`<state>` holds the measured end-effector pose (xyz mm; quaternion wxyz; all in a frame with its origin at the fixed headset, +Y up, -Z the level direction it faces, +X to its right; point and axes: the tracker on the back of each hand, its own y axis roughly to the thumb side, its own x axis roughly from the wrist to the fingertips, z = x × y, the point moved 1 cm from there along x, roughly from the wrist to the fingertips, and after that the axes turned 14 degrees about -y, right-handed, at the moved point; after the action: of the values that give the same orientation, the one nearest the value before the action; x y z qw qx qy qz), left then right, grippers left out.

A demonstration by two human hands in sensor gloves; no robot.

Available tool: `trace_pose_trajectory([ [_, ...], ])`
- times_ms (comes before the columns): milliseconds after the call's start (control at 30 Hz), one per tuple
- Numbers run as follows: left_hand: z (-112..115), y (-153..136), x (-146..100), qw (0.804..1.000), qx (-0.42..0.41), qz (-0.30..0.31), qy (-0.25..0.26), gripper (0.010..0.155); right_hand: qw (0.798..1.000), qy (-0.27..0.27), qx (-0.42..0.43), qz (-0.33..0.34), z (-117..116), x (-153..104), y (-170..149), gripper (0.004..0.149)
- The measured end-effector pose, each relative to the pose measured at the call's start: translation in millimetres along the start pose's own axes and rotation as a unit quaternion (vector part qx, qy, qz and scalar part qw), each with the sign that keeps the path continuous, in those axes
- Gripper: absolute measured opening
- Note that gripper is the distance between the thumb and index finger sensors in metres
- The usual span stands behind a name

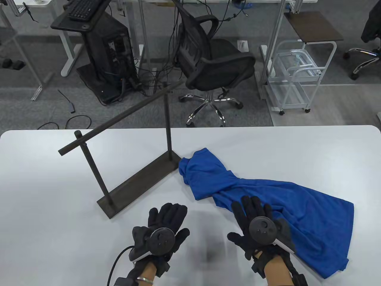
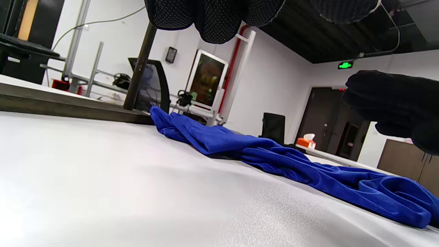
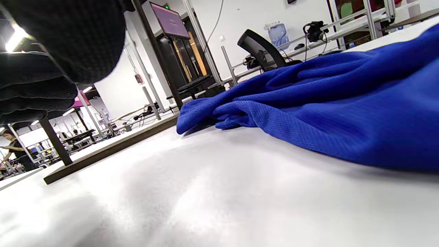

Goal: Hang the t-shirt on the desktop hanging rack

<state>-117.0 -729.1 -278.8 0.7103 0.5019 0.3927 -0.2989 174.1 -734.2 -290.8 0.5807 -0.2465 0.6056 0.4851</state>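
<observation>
The blue t-shirt (image 1: 268,205) lies bunched on the white table (image 1: 44,184) just right of the hanging rack (image 1: 131,158), not yet hung. Our left hand (image 1: 162,229) hovers flat and empty; our right hand (image 1: 257,223), fingers spread, grips nothing, poised at the shirt's near edge, we judge, to gather it.

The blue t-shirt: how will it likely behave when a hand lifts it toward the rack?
The blue t-shirt lies crumpled in soft folds, so it will probably droop floppily. Its thin mesh-like knit, seen in the right wrist view, suggests it is light. Pushed, it would likely bunch on the smooth table.
</observation>
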Motion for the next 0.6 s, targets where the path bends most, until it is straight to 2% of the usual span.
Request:
trace_pose_trajectory([
  [300, 4, 0, 0, 1.0, 0.004, -0.006, -0.024, 0.073, 0.998, 0.006, -0.025, -0.053, -2, -6, -17, 0.091],
  [500, 10, -7, 3, 0.999, -0.001, -0.016, -0.044, 0.074, 0.99, 0.034, -0.085, -0.11, -10, -7, -27, 0.096],
  [600, 14, -12, 3, 0.998, 0.001, -0.031, -0.055, 0.075, 0.977, 0.047, -0.143, -0.15, -12, -4, -37, 0.098],
])
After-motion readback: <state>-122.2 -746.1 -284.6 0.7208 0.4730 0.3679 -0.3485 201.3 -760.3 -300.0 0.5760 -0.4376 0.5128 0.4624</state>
